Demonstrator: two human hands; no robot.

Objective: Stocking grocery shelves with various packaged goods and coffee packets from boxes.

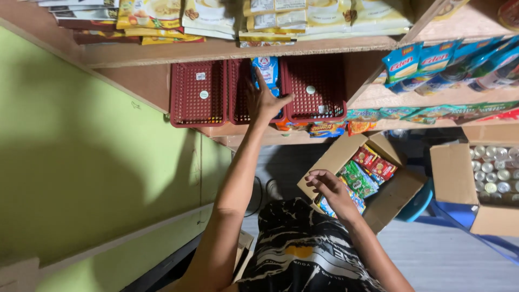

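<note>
My left hand (265, 100) reaches up to the wooden shelf and grips a blue and white packet (267, 73) that stands between two dark red plastic baskets (316, 89). Lower down, my right hand (330, 189) hovers with curled fingers over an open cardboard box (397, 189) full of red, green and blue snack packets (361, 176); it touches the box's near edge and holds nothing that I can see.
A third red basket (198, 93) sits at the left of the shelf. Stacked yellow and white packets (216, 19) fill the shelf above. Blue pouches (432, 62) hang at right. Another box with cans (494, 167) rests on a blue stool. A green wall (81, 162) is left.
</note>
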